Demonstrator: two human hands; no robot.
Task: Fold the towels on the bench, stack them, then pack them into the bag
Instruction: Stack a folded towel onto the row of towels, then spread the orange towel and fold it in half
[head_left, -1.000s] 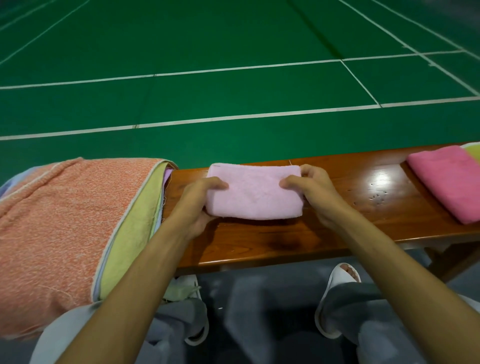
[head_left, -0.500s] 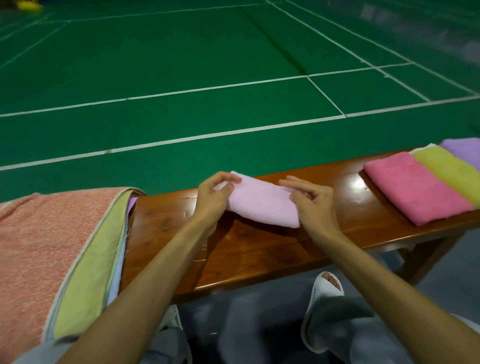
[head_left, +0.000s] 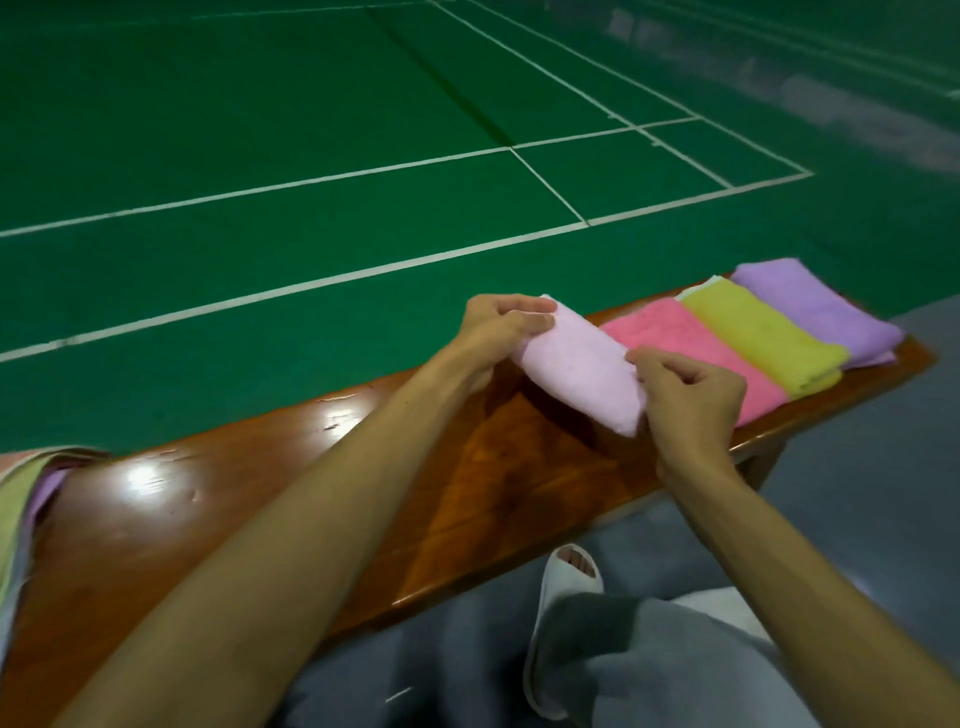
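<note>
Head view: a small folded pale pink terry towel (head_left: 579, 376) is held at both ends over the glossy brown wooden bench (head_left: 291, 499), towards its right part. The towel is tilted, its far end higher than its near end, and a dark shadow is seen on the wood beneath it. The far end is pinched between thumb and fingers of the left hand (head_left: 498, 332). The near end is pinched by the curled fingers of the right hand (head_left: 691, 405). The hands are kept apart by the towel's length.

Just to the right, three folded towels are laid side by side across the bench top: a hot pink folded towel (head_left: 675, 332), a yellow-green folded towel (head_left: 761, 335) and a lilac folded towel (head_left: 818, 312). Whether the held towel touches the hot pink one cannot be told. A white cloth edge (head_left: 696, 290) is seen at the far end of the yellow-green towel.

At the bench's left end a pile of unfolded cloths (head_left: 23, 499), yellow-green and lilac, is cut off by the frame edge. Below the bench, grey trousers (head_left: 649, 670) and a white open-toed slipper (head_left: 556, 618) are seen. Beyond the bench lies a green court floor with white lines (head_left: 311, 171).
</note>
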